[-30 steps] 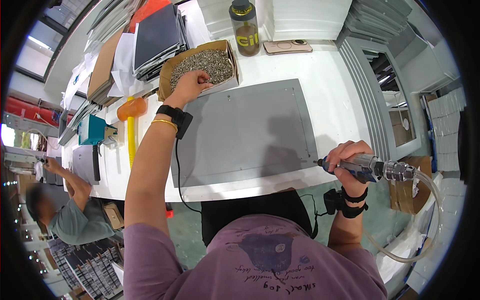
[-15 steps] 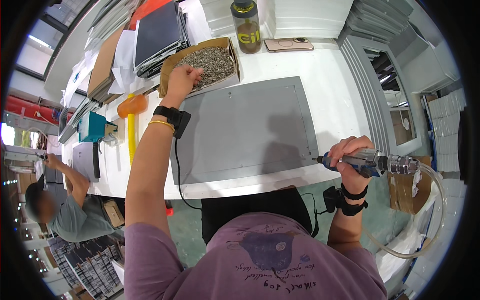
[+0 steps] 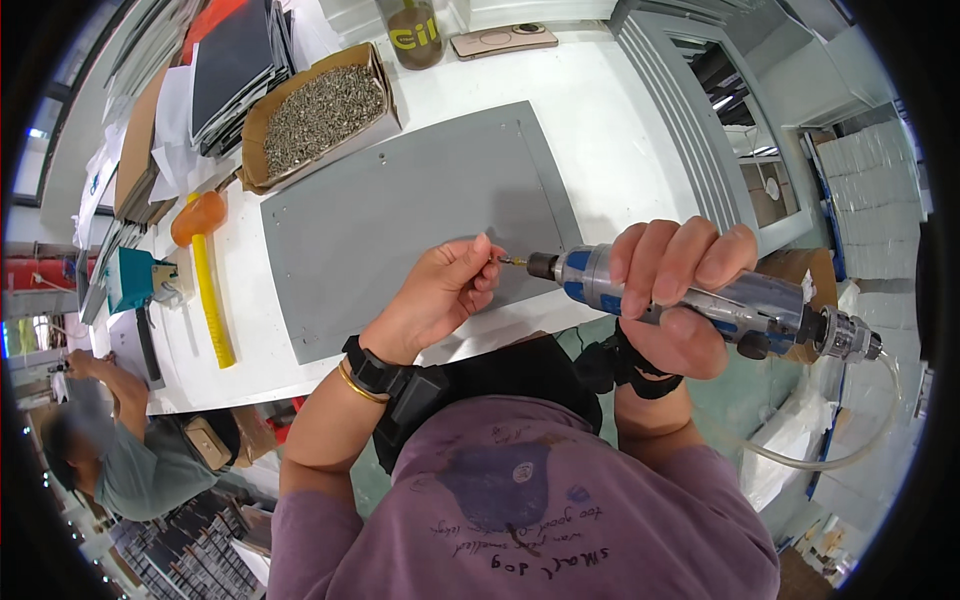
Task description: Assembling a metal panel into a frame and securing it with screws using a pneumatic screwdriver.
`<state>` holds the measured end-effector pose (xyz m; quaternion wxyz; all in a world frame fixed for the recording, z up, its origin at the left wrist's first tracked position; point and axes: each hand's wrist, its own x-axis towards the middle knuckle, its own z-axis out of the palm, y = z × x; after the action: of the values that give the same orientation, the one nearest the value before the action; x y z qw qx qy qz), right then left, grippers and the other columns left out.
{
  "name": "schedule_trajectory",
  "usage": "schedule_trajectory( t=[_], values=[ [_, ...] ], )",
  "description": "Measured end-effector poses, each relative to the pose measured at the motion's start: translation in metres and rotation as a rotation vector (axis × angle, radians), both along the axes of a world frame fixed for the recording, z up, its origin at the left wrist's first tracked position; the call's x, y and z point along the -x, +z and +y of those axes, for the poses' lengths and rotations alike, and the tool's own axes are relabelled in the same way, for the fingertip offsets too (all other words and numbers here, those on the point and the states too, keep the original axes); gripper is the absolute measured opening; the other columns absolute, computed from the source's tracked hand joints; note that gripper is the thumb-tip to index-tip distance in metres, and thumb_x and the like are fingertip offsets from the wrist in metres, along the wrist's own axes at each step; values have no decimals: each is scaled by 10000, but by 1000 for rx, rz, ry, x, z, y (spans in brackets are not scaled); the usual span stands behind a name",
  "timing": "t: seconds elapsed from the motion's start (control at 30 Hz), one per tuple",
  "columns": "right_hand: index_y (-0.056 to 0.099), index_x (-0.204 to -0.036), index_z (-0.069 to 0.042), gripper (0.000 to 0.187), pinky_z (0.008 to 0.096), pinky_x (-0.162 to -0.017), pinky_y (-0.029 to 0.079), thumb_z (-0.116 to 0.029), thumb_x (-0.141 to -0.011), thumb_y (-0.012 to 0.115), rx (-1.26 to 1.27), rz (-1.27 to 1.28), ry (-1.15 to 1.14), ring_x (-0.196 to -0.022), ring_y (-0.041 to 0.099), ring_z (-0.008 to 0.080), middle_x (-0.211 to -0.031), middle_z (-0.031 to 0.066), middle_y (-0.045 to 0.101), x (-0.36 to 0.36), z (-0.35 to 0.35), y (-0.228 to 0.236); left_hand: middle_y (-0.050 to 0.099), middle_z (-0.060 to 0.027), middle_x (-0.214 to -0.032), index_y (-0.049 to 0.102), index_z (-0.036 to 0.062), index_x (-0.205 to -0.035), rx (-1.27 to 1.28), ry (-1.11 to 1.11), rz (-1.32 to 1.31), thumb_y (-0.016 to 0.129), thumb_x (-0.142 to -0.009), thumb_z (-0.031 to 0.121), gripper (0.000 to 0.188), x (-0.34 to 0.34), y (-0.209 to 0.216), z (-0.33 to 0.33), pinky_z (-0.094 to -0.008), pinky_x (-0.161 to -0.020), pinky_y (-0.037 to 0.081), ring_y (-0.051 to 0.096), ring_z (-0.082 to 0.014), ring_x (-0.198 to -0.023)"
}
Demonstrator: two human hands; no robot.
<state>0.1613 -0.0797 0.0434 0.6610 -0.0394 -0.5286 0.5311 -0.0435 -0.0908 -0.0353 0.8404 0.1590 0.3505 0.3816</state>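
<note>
My right hand (image 3: 680, 290) is wrapped round a silver and blue air screwdriver (image 3: 730, 312), its bit pointing left. At the tip of the bit, my left hand (image 3: 445, 290) pinches a small screw (image 3: 497, 260), mostly hidden by the fingertips. Both hands are above a flat grey panel (image 3: 400, 220) lying on the white table. Small fasteners or holes dot the panel's edges. Beyond the panel's far left corner, an open cardboard box (image 3: 392, 118) is full of small metal screws (image 3: 325, 115).
A mallet (image 3: 205, 270) with orange head and yellow handle lies left, near a teal tool (image 3: 135, 278). A bottle (image 3: 410, 35) and phone (image 3: 503, 40) are at the back. A grey louvred frame (image 3: 700, 130) stands right; a clear hose (image 3: 885, 400) trails there. A co-worker (image 3: 150, 450) is at left.
My left hand has left the screw box and come to the screwdriver's bit. My right hand has raised the screwdriver and brought it leftward over the panel. The view has shifted.
</note>
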Motion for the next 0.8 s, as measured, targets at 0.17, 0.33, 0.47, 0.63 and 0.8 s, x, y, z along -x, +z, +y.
schedule_trajectory(
  t=[0.17, 0.33, 0.47, 0.63, 0.8],
  values=[
    [442, -949, -90, 281, 376, -668, 471, -20, -740, 617, 11, -11, 16, -623, 565, 189, -825, 84, 561, 1, -4, 1, 478, 22, -668, 582, 41, -851, -34, -23, 3, 517, -902, 330, 301, -2, 5, -6, -175, -497, 310, 374, -61, -587],
    [441, -952, -90, 287, 378, -666, 467, -28, -738, 621, 1, 6, 39, -618, 558, 187, -823, 88, 555, 1, -4, -1, 492, 13, -647, 595, 33, -834, -142, -29, 92, 534, -893, 330, 309, -1, 6, -7, -179, -496, 313, 383, -70, -562],
    [441, -960, -88, 294, 379, -654, 462, -37, -738, 626, 16, 19, 40, -607, 548, 186, -806, 84, 546, 0, -3, -4, 495, 8, -635, 597, 21, -819, -203, -45, 207, 534, -898, 322, 318, 0, 9, -8, -182, -492, 318, 387, -67, -555],
    [445, -987, -88, 304, 376, -670, 438, -57, -750, 632, 61, 40, 59, -646, 547, 188, -823, 77, 533, 2, 0, -13, 501, 7, -636, 595, 5, -803, -291, -49, 412, 508, -919, 297, 326, -3, 10, -8, -180, -496, 336, 396, -53, -547],
    [444, -984, -87, 306, 389, -697, 423, -41, -738, 619, 168, 111, 50, -650, 537, 194, -852, 77, 539, 4, 3, -21, 548, -22, -675, 605, -15, -860, -309, -41, 484, 454, -942, 313, 370, -5, 3, -6, -195, -522, 381, 454, -71, -576]
  ],
)
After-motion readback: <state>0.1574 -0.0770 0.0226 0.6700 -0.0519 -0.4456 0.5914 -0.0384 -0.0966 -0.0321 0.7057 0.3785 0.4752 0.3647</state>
